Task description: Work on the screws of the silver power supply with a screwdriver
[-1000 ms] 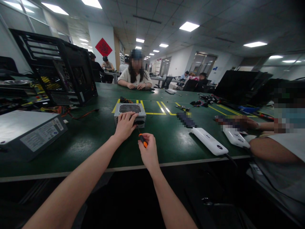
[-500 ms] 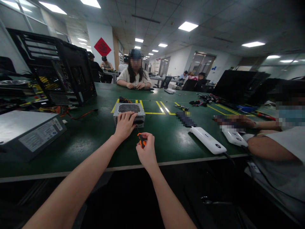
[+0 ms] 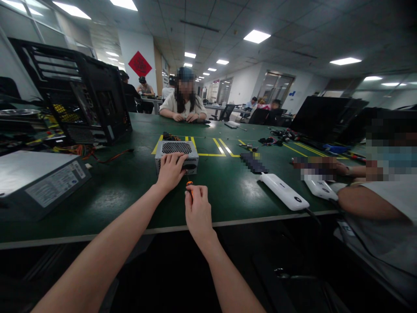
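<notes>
A grey metal computer power supply unit (image 3: 177, 148) with a honeycomb grille on top sits on the green table in front of me. My left hand (image 3: 170, 170) grips it over the near edge, fingers spread across the top and near face. Pinched in my right hand (image 3: 198, 208) is a screwdriver (image 3: 189, 184) with an orange and black handle, most of which the fingers cover. Its thin shaft points up towards the lower part of the unit's near face, beside the socket. Whether the tip sits in a screw is too small to tell.
At left lie a larger power supply (image 3: 48, 182) and an open black computer case (image 3: 84, 95) with loose cables. White power banks (image 3: 285, 191) and a blurred phone (image 3: 254, 163) are at right. A co-worker (image 3: 374, 195) sits at right, another person (image 3: 184, 102) opposite.
My right hand has rolled over around the screwdriver, so its back now faces up and hides more of the handle. My left hand and the power supply unit have stayed put.
</notes>
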The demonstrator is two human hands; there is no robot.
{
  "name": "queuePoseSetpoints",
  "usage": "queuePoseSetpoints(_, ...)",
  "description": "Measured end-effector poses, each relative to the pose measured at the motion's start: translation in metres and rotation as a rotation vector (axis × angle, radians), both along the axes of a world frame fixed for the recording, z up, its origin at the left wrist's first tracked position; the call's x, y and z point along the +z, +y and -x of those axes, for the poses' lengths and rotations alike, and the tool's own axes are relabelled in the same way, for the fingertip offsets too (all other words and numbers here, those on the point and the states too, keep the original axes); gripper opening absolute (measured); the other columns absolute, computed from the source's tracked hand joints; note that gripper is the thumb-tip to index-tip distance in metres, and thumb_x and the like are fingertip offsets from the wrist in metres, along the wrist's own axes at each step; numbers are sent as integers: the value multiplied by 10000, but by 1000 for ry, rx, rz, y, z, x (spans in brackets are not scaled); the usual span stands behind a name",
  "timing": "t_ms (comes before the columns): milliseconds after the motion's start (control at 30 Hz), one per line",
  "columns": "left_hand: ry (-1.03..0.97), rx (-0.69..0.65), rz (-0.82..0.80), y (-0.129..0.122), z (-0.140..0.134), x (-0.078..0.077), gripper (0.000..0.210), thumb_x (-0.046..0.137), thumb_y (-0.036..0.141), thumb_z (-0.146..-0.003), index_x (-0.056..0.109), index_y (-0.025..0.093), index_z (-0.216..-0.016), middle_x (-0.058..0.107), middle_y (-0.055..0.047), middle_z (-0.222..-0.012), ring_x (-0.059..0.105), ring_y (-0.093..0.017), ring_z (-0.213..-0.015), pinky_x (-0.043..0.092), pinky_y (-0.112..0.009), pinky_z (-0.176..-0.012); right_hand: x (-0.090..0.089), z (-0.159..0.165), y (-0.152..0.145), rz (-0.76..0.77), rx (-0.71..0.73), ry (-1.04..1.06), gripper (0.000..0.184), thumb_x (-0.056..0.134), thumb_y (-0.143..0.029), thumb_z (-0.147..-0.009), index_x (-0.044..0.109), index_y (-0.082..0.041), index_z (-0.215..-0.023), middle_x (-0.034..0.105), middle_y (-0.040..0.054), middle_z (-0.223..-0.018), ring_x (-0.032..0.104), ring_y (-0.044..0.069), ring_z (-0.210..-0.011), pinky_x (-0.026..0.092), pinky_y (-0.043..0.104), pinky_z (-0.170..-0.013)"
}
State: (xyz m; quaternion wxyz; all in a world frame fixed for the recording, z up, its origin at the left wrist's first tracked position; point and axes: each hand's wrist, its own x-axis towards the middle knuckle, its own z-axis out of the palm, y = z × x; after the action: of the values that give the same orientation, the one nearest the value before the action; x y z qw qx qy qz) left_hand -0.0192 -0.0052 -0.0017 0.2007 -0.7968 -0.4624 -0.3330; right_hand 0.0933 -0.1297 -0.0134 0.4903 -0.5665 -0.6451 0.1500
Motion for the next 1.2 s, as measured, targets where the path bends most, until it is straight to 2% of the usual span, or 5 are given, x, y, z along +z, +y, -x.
queuePoseSetpoints(167,2,0,6,0,0,0,469,559,230,-767,469,207,-1228,503,-114,-1224,418,-291,-1127,280,-454,-962,-2,1,0,8,-25,-50,301,412,-80,-755,468,-179,-1034,411,90,-1059,567,188,-861,486,337,-690)
queuePoseSetpoints(533,-16,-10,12,1,1,-1,476,563,216,-758,471,211,-1226,503,-112,-1224,414,-288,-1136,283,-453,-962,-3,-1,-1,-11,-84,-60,256,315,-298,-913,559,-228,-951,435,56,-943,528,141,-697,443,288,-599)
queuePoseSetpoints(767,-30,-24,16,1,0,-1,465,563,215,-760,481,189,-1217,502,-119,-1222,407,-291,-1140,272,-451,-968,-3,0,-1,-58,-17,-67,261,420,-86,-767,489,-193,-995,417,78,-1034,549,178,-853,464,314,-695)
queuePoseSetpoints(1033,-25,-16,2,0,0,0,447,557,214,-765,486,190,-1205,502,-115,-1218,415,-287,-1131,271,-445,-969,-1,-1,1,-5,-45,-66,245,315,-232,-908,532,-214,-1021,511,74,-938,571,186,-804,455,336,-714)
queuePoseSetpoints(1200,-36,-10,1,1,-1,0,446,573,216,-755,491,191,-1193,512,-110,-1205,421,-289,-1122,273,-445,-968,-3,1,3,-9,-59,-134,263,450,-123,-788,489,-184,-1040,439,75,-1035,582,166,-791,487,302,-654)
